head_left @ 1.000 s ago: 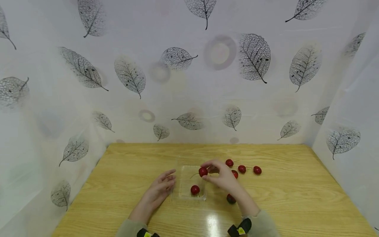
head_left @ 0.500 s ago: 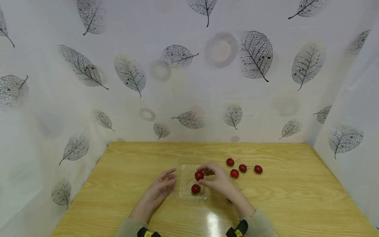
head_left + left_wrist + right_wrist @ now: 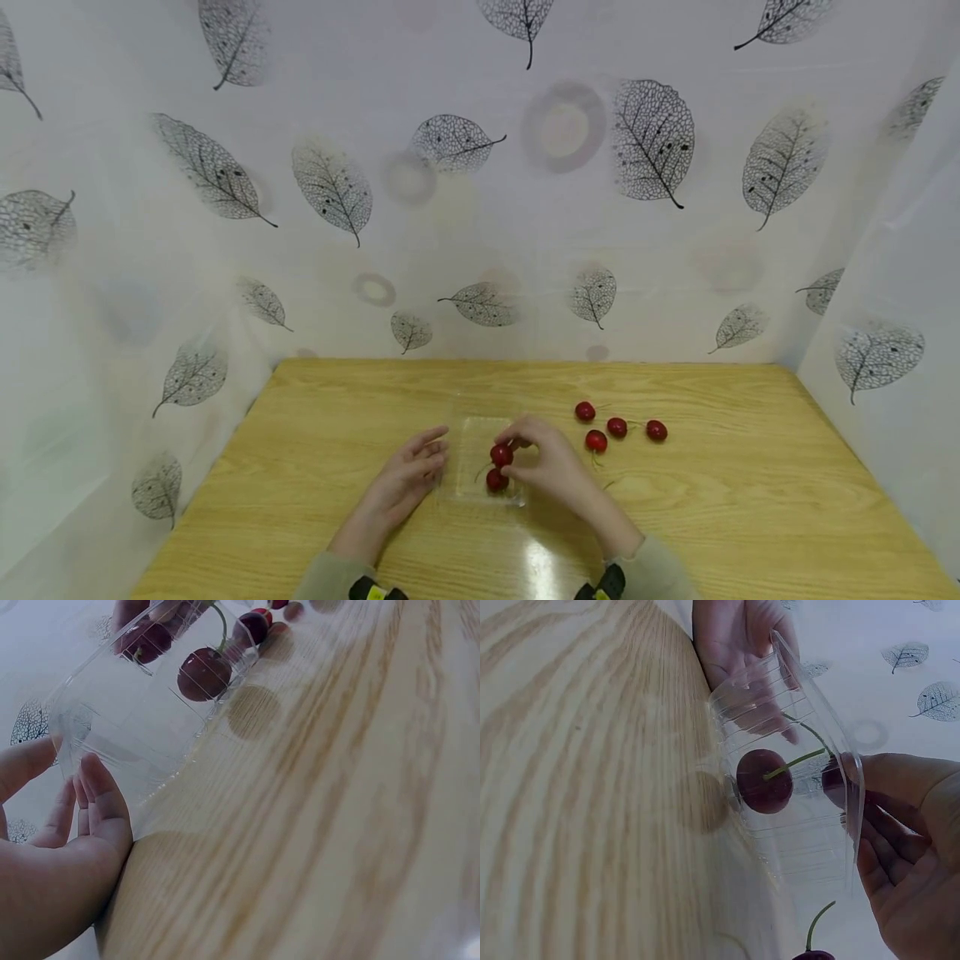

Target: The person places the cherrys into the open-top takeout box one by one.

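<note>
The right hand [image 3: 551,467] pinches a red cherry [image 3: 501,454] between thumb and fingertips and holds it over a clear plastic box [image 3: 480,498] on the wooden tabletop [image 3: 300,500]. The grip is tight on the cherry. One more cherry [image 3: 496,480] already lies inside the box, just below the held one. In the right wrist view that lying cherry [image 3: 765,781] shows through the clear wall, and its green stem points up and to the right.

The left hand [image 3: 401,483] rests against the left wall of the box. Its fingers are straight and relaxed, and it grasps nothing.

To do this well, I think the cherry should go down low into the box, beside the other one and not on top of it, before the fingers let go. Then it will not bounce out. The left hand should keep the light box from sliding.

The held cherry is round, so its stem gives its long line. The stem looks to point left and down toward the box floor, though it is thin and hard to see.

Four more cherries [image 3: 617,427] lie on the tabletop to the right.
</note>
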Demonstrator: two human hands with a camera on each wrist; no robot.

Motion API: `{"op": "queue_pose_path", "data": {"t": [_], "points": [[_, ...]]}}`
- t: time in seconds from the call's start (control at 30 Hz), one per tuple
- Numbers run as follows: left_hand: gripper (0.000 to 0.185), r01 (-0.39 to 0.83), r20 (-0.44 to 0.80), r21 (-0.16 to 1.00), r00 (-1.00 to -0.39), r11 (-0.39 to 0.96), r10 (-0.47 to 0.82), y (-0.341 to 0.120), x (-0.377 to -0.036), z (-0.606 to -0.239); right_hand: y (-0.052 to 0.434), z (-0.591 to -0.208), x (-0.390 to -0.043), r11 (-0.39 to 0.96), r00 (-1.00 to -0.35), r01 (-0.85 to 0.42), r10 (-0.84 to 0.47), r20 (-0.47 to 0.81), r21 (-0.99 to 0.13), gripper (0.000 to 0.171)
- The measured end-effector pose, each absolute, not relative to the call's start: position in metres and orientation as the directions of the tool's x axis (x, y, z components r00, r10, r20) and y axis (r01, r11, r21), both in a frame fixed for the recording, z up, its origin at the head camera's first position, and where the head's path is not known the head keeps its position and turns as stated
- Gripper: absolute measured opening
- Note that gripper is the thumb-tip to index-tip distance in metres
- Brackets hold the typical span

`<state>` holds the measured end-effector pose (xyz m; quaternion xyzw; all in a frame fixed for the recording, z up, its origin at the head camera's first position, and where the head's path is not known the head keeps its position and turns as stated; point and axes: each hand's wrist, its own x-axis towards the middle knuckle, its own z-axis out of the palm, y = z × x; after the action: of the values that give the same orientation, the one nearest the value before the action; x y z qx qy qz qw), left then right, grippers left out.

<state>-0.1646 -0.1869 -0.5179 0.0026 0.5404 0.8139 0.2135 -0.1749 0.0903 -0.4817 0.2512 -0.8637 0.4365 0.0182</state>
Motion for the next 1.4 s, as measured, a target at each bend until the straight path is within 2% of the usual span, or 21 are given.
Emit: {"op": "queue_pose_path", "data": {"t": [0.73,1.4], "points": [[0.050,-0.357,-0.241,0.875,-0.907,-0.328,0.345,-0.1863,-0.1632,-0.5184,0.0906,-0.4848,-0.1701,0.543,-0.820,-0.544,-0.506,0.267,-0.640,0.037],[0.052,-0.351,-0.249,0.884,-0.912,-0.309,0.325,-0.1843,-0.1653,-0.5186,0.0934,-0.4831,-0.1712,0.509,-0.833,-0.518,-0.482,0.271,-0.688,0.039]]}}
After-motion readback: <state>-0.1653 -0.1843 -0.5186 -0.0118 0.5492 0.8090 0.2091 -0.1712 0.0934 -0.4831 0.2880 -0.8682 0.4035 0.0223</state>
